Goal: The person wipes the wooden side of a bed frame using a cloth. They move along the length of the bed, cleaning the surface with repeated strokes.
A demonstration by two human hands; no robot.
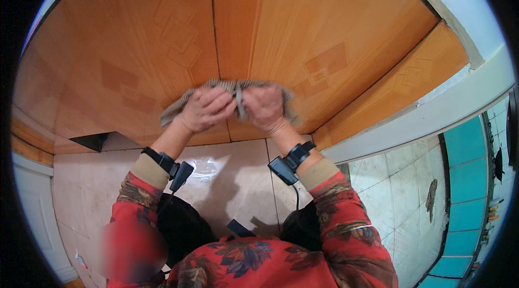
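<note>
A grey striped cloth (177,110) is bunched between my two hands in front of the orange wood-grain panels (284,12). My left hand (209,108) grips its left part with curled fingers. On the right side, my right hand (264,106) clutches the cloth and looks slightly blurred. The hands are close together, with a fold of cloth between them. A dark vertical seam in the panelling runs down behind the cloth. Black straps with small devices sit on both wrists.
Pale floor tiles (101,190) lie below the panels. A dark triangular opening (94,141) shows at the panels' lower left. To the right are a white frame (389,142), a turquoise-tiled face (466,182) and a brown scrap (432,200) on the floor. A white door (38,207) stands at left.
</note>
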